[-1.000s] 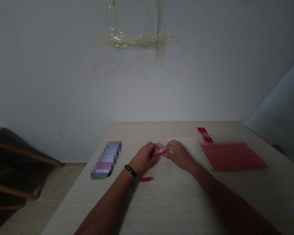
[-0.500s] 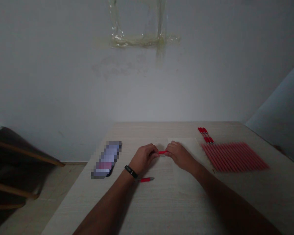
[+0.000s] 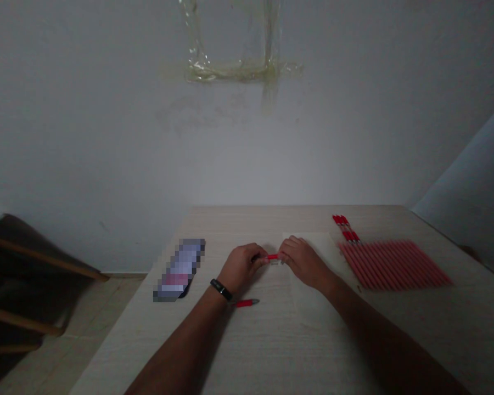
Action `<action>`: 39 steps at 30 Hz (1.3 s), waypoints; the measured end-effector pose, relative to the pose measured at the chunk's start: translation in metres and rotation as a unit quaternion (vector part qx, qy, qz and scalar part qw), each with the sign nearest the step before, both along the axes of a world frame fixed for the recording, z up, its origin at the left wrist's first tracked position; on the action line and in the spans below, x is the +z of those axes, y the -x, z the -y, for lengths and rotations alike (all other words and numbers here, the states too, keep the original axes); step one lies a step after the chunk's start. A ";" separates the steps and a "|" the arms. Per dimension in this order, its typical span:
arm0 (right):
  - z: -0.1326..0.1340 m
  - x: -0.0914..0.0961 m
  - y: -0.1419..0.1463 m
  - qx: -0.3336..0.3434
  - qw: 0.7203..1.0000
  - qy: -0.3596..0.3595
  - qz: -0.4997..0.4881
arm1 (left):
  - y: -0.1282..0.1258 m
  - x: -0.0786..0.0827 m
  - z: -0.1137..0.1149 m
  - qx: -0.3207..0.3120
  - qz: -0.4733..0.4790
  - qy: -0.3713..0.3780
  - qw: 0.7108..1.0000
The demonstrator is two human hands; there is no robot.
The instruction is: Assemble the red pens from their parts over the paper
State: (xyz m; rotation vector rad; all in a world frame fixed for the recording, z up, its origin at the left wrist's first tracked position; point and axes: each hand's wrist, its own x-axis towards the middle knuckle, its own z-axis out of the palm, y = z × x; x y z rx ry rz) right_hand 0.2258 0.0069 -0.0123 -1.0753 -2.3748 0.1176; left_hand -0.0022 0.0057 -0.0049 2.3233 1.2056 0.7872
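Between my hands, just above the table, is a red pen part (image 3: 273, 257) with a clear piece along its lower side. My left hand (image 3: 244, 263) pinches its left end, and a black band circles that wrist. The fingers of my right hand (image 3: 300, 258) close on the other end. Both ends are hidden by fingertips. Below my left wrist lies a red pen piece with a grey tip (image 3: 246, 303), its left end partly covered by the forearm.
Many red pencil-like sticks (image 3: 395, 265) lie in a row on the right, with several red-and-clear pens (image 3: 346, 228) behind them. A pale sheet (image 3: 313, 307) lies under my right arm. A phone (image 3: 183, 269) rests at the table's left edge; a wall stands behind.
My hands stay almost in place, still on the red pen part. Less of the red shows between the fingertips now. Everything on the table stays put.
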 end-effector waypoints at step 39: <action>-0.001 -0.010 -0.004 0.015 0.996 0.038 -0.076 | -0.004 0.008 0.006 0.008 -0.010 0.011 1.000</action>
